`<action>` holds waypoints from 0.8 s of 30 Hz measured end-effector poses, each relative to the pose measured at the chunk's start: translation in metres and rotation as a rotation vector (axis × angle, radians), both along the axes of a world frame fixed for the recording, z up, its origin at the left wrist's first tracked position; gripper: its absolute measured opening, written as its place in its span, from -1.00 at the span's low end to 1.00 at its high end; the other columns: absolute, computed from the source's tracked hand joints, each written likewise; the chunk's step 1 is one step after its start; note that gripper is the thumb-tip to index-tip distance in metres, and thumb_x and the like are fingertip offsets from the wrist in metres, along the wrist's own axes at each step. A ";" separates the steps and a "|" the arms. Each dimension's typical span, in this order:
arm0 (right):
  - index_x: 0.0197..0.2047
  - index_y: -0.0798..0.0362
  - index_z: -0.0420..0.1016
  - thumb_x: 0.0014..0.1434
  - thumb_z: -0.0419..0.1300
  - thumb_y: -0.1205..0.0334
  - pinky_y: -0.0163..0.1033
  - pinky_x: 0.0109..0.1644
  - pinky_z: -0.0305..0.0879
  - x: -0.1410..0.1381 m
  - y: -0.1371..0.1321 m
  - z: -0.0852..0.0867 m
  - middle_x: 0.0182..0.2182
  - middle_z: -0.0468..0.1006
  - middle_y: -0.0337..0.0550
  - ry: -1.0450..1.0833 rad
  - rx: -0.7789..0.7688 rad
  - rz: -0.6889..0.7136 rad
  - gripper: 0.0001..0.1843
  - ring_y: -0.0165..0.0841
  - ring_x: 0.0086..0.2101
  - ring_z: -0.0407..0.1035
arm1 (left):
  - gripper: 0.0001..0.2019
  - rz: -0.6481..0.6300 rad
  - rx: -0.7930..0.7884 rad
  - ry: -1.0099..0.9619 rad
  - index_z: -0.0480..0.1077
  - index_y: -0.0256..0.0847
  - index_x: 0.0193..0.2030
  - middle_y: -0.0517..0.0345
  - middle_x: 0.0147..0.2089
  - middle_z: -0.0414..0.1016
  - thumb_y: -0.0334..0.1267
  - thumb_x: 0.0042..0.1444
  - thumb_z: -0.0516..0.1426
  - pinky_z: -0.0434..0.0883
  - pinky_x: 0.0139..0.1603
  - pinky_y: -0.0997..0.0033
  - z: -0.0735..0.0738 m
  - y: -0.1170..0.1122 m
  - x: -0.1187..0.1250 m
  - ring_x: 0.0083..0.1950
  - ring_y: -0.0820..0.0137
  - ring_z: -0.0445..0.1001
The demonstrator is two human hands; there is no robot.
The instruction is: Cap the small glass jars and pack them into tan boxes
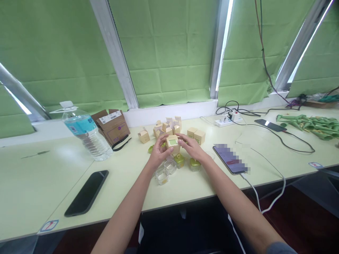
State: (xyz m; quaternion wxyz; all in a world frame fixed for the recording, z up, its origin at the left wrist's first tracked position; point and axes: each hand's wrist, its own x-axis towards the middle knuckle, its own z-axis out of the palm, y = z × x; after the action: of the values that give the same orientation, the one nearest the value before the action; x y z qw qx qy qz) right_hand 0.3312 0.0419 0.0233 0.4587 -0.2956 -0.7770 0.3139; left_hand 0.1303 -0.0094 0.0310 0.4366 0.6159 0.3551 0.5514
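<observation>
Between both hands is a small cream-coloured cardboard box (172, 141) with a green patch on its top. My left hand (159, 151) grips its left side, the thumb at the front. On the opposite side, my right hand (192, 146) has its fingers closed on the same box. Just below the hands stand two small clear containers with green lids, one jar (179, 161) nearer the middle and another jar (195, 164) by my right wrist. Clear open cups (162, 176) sit beside my left wrist. Green lids (150, 149) show partly behind my left hand.
Several open cream boxes (169, 125) stand behind the hands, with closed boxes (199, 137) to their right. Leftward are a large water bottle (88, 132), a brown carton (113, 128) and a black phone (87, 193). A cabled phone (230, 158) and power strip (228, 120) lie right.
</observation>
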 end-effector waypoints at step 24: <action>0.17 -0.05 0.39 0.16 0.28 -0.16 -0.10 -0.03 0.42 0.005 0.020 -0.007 -0.16 0.57 -0.14 0.263 -0.016 -0.425 -0.39 -0.26 -0.19 0.46 | -0.47 0.149 -0.040 0.077 0.38 -0.15 0.23 -0.14 0.28 0.41 -0.03 0.15 0.27 0.53 -0.13 0.29 -0.010 0.016 -0.004 -0.01 0.18 0.63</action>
State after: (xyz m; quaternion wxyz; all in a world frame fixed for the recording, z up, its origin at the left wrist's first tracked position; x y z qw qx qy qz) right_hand 0.3359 0.0622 0.0165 0.6090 -0.4128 -0.6285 0.2523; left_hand 0.1259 0.0064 0.0211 0.3925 0.5996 0.4276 0.5510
